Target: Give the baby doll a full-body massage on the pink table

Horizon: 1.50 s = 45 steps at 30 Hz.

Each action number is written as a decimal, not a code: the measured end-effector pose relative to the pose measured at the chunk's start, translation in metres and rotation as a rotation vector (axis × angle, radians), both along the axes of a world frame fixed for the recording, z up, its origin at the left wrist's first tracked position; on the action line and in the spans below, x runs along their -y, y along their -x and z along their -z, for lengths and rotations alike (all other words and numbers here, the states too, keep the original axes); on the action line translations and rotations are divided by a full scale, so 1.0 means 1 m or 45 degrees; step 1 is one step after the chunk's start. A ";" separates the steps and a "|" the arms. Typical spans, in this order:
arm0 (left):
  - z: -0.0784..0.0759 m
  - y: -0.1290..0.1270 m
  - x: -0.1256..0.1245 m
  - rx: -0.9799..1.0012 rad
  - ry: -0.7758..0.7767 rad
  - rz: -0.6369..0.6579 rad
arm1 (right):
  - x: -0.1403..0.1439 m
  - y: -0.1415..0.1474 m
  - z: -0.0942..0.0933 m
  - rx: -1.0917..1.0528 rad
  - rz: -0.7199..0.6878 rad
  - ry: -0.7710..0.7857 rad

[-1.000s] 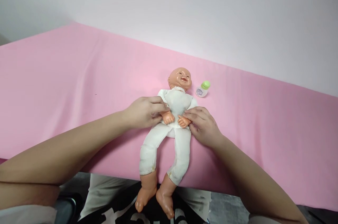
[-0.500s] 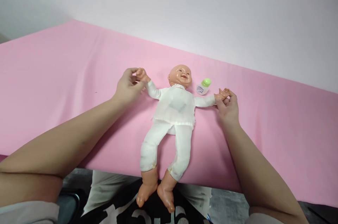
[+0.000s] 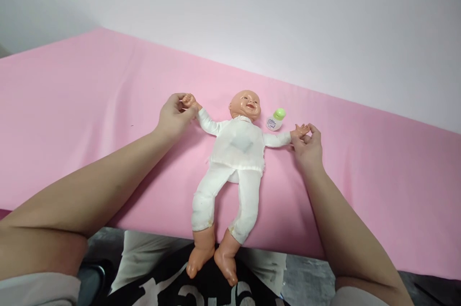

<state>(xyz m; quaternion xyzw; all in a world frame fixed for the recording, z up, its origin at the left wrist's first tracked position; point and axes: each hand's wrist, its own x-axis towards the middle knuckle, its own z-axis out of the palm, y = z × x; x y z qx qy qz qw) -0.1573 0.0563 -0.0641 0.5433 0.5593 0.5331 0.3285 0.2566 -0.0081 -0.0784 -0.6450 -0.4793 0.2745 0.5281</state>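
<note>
A baby doll [image 3: 237,145] with a white cloth body lies face up, its arms spread and its feet hanging past the table's near edge. My left hand [image 3: 175,115] is closed around the doll's hand on the left side of the view. On the other side, my right hand [image 3: 310,148] grips the doll's other hand, whose small spread fingers show above my thumb. Close to the doll's head, a small clear bottle with a green cap [image 3: 276,119] stands slightly tilted in view, touched by neither hand.
Pink cloth [image 3: 90,104] covers the table, with soft folds on the left. A pale wall [image 3: 252,18] rises behind it. Below the near edge are my lap and a dark chair part [image 3: 91,279] on the lower left.
Both of my hands keep hold of the doll's hands. The doll's hand in my left has shifted slightly outward to the left; little else differs beyond a small camera shift.
</note>
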 end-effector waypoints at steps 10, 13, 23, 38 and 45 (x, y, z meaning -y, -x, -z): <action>-0.017 -0.037 0.061 -0.736 -0.786 0.877 | 0.052 0.078 -0.021 1.033 -0.852 -0.725; -0.011 -0.036 0.056 -0.827 -0.764 0.912 | 0.051 0.079 -0.019 1.032 -0.821 -0.725; -0.017 -0.023 0.046 -0.554 -0.382 0.363 | 0.028 0.043 0.000 0.329 -0.268 -0.373; 0.021 0.028 -0.030 -0.722 0.066 -0.028 | -0.027 -0.031 0.031 -0.042 0.055 0.115; 0.001 -0.018 0.029 -0.857 -0.611 0.614 | -0.030 -0.036 0.037 0.041 0.070 0.095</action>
